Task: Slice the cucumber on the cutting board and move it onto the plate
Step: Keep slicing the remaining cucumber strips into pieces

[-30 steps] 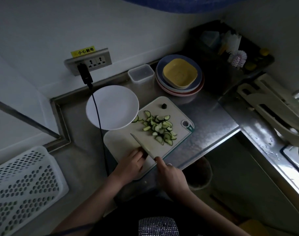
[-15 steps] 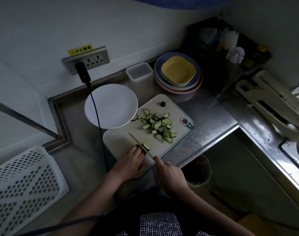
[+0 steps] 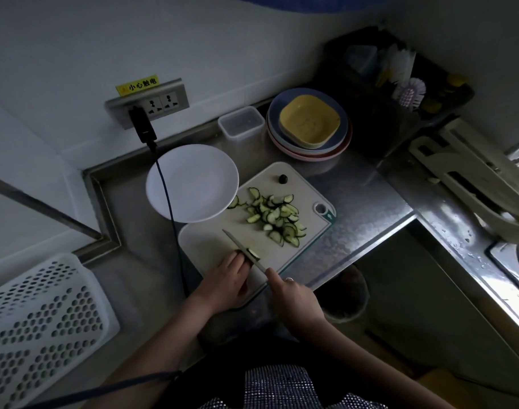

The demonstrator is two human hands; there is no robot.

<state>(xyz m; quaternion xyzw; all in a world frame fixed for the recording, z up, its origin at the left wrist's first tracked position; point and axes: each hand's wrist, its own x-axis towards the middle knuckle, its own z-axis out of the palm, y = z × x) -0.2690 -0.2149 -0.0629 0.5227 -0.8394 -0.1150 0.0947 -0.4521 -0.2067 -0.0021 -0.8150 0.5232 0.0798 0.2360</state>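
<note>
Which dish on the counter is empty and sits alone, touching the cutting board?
The white plate, left of the cutting board; the other dishes are stacked by the wall under a yellow bowl.

Dim kitchen corner, white walls (image 3: 75, 39) with a socket strip (image 3: 152, 103) under a yellow label, steel counter (image 3: 364, 202) wrapping the corner, white perforated basket (image 3: 39, 326) at lower left, wet sink edge (image 3: 488, 261) catching light on the right.
</note>
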